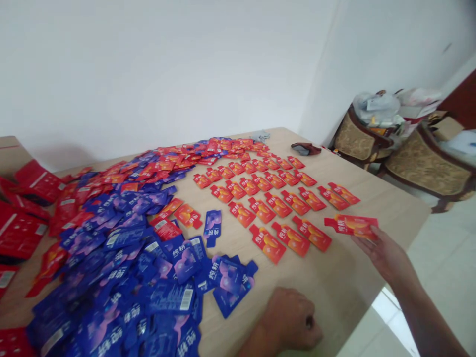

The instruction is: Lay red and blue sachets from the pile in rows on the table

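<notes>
My right hand [385, 255] pinches the end of a red sachet [353, 226] with an orange picture and white lettering, held just over the right part of the table. My left hand [292, 317] is a loose fist at the table's near edge, with nothing visible in it. Between the hands and the wall, several red sachets [267, 243] lie spread out in slanting rows. Left of my fist, a big heap of blue sachets [130, 277] covers the table, and a few blue ones lie at its right side.
Mixed red and blue sachets [174, 161] pile up along the wall side of the wooden table [390, 208]. Red boxes [22, 228] stand at the left. A dark brown item [305, 148] lies near the far right corner. Patterned chairs [427, 166] hold bags and boxes beyond.
</notes>
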Available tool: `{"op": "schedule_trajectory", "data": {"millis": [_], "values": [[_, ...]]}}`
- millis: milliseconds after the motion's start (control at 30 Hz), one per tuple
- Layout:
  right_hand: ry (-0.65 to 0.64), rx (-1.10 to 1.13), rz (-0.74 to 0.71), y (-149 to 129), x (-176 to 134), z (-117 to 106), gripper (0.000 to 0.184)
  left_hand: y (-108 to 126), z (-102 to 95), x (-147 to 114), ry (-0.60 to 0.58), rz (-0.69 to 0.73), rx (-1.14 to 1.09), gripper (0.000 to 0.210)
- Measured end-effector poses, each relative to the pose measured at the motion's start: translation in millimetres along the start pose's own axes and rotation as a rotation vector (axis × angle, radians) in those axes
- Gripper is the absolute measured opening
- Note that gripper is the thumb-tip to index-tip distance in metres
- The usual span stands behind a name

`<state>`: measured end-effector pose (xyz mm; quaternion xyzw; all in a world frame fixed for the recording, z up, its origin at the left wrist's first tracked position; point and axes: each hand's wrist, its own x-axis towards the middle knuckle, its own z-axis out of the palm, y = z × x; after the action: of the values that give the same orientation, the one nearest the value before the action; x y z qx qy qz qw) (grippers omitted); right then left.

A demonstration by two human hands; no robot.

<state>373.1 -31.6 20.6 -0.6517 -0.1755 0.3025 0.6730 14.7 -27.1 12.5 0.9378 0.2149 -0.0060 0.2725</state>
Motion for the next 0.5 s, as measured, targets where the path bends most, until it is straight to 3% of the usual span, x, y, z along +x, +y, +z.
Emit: {"op": "schedule_trajectory", "data": {"millis": [133,233,333,500], "values": [[0.023,0.022,0.009,11,-7,-2,0.039,0,0.8,0,0.014,-0.013,0.006,0.022],[0.141,-0.07,0.001,14,-3,-3,0.053,1,0.3,-1,0.024,-0.009,-0.005,0.023],[0.2,-0.303,-0.017,17,4,-14,0.065,1,0.4,-1,0.028,-0.009,-0.001,0.023],[0.152,-0.85,-0.13,24,14,-40,0.076,0,2.1,0,0.028,-0.001,0.01,0.02]]}}
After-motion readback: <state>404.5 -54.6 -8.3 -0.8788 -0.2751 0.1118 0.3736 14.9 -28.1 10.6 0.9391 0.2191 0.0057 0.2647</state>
